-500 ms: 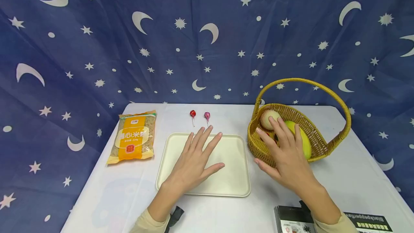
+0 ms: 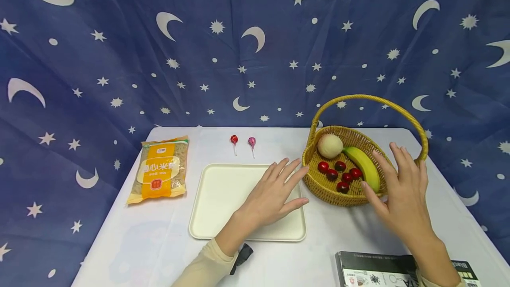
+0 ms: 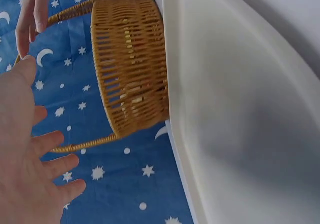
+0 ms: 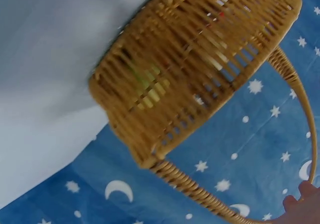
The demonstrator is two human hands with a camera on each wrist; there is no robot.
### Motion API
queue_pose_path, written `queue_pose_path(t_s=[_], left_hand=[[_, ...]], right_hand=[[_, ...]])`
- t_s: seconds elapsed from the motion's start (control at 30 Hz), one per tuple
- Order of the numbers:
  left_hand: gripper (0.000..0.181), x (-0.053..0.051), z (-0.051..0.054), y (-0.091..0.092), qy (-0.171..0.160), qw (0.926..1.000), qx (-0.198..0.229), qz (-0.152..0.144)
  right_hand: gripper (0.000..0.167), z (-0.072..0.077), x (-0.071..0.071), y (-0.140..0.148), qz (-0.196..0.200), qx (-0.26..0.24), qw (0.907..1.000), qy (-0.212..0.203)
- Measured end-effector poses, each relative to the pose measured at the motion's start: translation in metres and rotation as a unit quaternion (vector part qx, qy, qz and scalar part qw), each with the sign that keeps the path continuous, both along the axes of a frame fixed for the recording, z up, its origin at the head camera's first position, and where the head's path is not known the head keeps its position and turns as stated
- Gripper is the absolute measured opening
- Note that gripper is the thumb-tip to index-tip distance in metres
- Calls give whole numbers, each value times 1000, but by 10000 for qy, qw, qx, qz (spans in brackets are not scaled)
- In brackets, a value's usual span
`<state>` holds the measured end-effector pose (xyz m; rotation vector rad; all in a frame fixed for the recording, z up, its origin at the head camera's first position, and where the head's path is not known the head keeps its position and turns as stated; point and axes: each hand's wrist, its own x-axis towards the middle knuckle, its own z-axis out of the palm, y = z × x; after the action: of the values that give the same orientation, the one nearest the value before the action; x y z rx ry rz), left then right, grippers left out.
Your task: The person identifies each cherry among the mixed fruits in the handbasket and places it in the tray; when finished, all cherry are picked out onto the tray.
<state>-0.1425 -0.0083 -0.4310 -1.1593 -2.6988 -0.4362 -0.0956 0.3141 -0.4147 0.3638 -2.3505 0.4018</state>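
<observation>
My left hand (image 2: 275, 196) hovers over the right part of a cream tray (image 2: 215, 203), fingers spread and holding nothing. Near the front right side of a wicker basket (image 2: 324, 194), my right hand (image 2: 404, 194) is raised with its fingers apart, also holding nothing. Inside the basket lie a pale round fruit (image 2: 330, 145), a yellow-green banana (image 2: 364, 167) and several dark red cherries (image 2: 331, 174). The left wrist view shows the basket's woven side (image 3: 130, 64) beyond the left hand (image 3: 30, 159). Only fingertips (image 4: 305, 191) of the right hand show in its wrist view.
A yellow bag of food (image 2: 159, 169) lies at the left. Two lollipops, one red (image 2: 234, 139) and one pink (image 2: 252, 141), lie behind the tray. A black box (image 2: 374, 262) sits at the front right, partly under the right arm. A starry blue cloth hangs behind the table.
Both hands have moved to the right. The right hand has left its place over the basket's front, so the fruit in it shows fully. The head view has shifted slightly.
</observation>
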Motion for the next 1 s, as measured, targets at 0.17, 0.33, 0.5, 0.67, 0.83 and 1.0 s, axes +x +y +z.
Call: queue_pose_path(t_s=[0.17,0.33,0.5,0.67,0.83,1.0], left_hand=[[72,-3,-4,16,73,9999,-61,-88],[73,-7,-6,29,161,9997,-43,-201],[72,-12,-7,40,164,9994,-40,-304],[71,-16,-8,48,137,9994,-6,-311],[69,-20,-7,57,-168,9982,392,-410],[68,-26,-7,68,-592,9939,763,-530]], right_hand=[[82,-1,4,14,-247,-63,9997,-56],[89,-3,7,28,-453,-337,9984,-22],[94,-3,7,43,-632,-630,9960,-101],[81,-4,5,57,-638,-779,9939,-451],[81,-5,1,68,-406,-1137,9898,-754],[82,-5,-4,79,-347,-1161,9877,-992]])
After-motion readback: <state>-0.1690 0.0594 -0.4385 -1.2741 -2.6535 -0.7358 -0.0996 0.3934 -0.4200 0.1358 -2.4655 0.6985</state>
